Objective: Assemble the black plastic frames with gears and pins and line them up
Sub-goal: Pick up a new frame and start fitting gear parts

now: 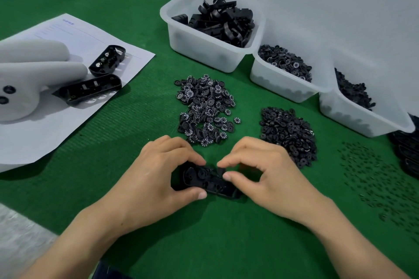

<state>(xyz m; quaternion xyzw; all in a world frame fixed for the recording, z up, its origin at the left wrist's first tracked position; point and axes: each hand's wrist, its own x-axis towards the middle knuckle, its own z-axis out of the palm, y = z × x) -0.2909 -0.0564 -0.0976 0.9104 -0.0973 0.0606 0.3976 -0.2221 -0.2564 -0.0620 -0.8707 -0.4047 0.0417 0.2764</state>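
A black plastic frame [205, 182] lies on the green mat at the front centre, with a gear seated in it. My left hand [158, 176] grips its left end between thumb and fingers. My right hand [260, 174] pinches a small black part [221, 170] at the frame's upper right side. Just beyond lie a heap of numbered gears [205, 108], a heap of plain black discs [288, 136] and scattered small pins [371, 172]. Two more frames [90, 89] [107, 60] rest on a white sheet at the left.
Three white bins stand at the back right: one with black frames [213, 52], one with gears [283, 84], one with small black parts [362, 118]. A white sheet of paper [68, 120] and a pale moulded object [34, 79] lie left. Dark stacked parts [408, 152] sit at the right edge.
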